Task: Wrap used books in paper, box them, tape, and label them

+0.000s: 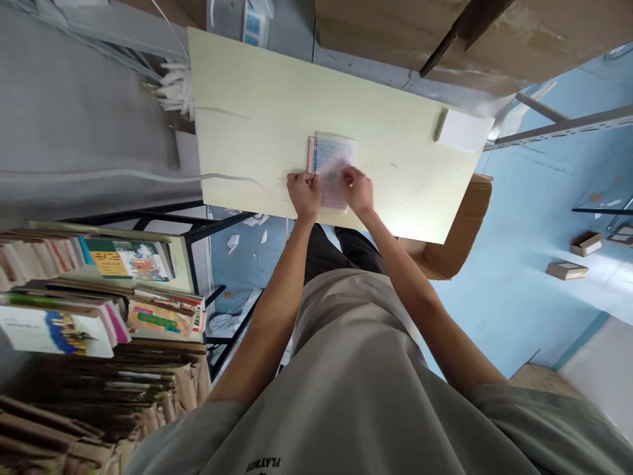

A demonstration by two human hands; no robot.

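A small booklet (335,155) lies on the pale yellow tabletop (395,171) in front of me, its pages whitish and smeared by motion. Along its left side a narrow pink and blue strip (312,155) shows. My left hand (303,195) is closed at the booklet's lower left edge, with curled fingers pressed against it. Over the right half of the booklet, my right hand (358,191) has its thumb and fingers pinched together on a pale page; the fingertips are blurred.
A white stack of paper or a box (465,130) sits at the tabletop's right end. A white cable (232,177) crosses the left part. Large cardboard boxes (376,39) stand behind. Shelves of books (128,258) are at left; an open carton (459,231) is below the right edge.
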